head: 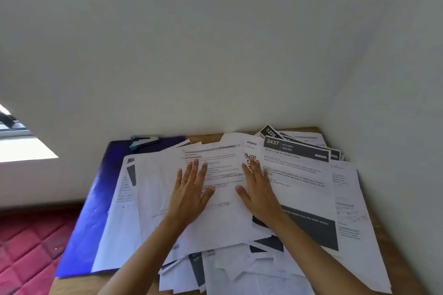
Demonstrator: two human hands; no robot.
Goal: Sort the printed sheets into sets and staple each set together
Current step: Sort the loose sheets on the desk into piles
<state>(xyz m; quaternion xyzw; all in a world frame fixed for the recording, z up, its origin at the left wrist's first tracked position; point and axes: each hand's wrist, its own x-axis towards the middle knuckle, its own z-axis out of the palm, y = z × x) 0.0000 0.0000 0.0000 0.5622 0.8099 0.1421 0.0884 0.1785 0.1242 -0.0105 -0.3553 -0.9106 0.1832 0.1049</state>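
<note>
- A pale wall [215, 43] fills the upper half of the view and meets a second wall in a corner on the right.
- The wooden worktop [206, 137] sits tight in that corner, mostly covered.
- A loose pile of printed sheets [239, 266] spreads over the middle and right of the worktop, fanned and overlapping, with some edges hanging past the near side.
- A blue folder [96, 211] lies flat along the left of the worktop, with the left part of the pile resting on it.
- A red quilted surface [28, 246] shows below, left of the worktop.
- A sheet headed "2437 KITCHEN" [297, 175], with a dark band across its lower part, lies on the right of the pile.
- A white sheet of fine print [225, 175] lies on top at the centre.
- The left hand [189, 194] rests palm down on that white sheet; its grip is fully open, fingers straight, holding nothing.
- The right hand [259, 189] presses flat beside it, its fingers over the edge of the "2437" sheet; its grip is likewise open and holds nothing.
- What looks like a stapler [143, 142], grey and blue but blurred, lies on the folder's far end by the wall, well apart from both hands.
- A gold ring [183, 182] is on a left finger.
</note>
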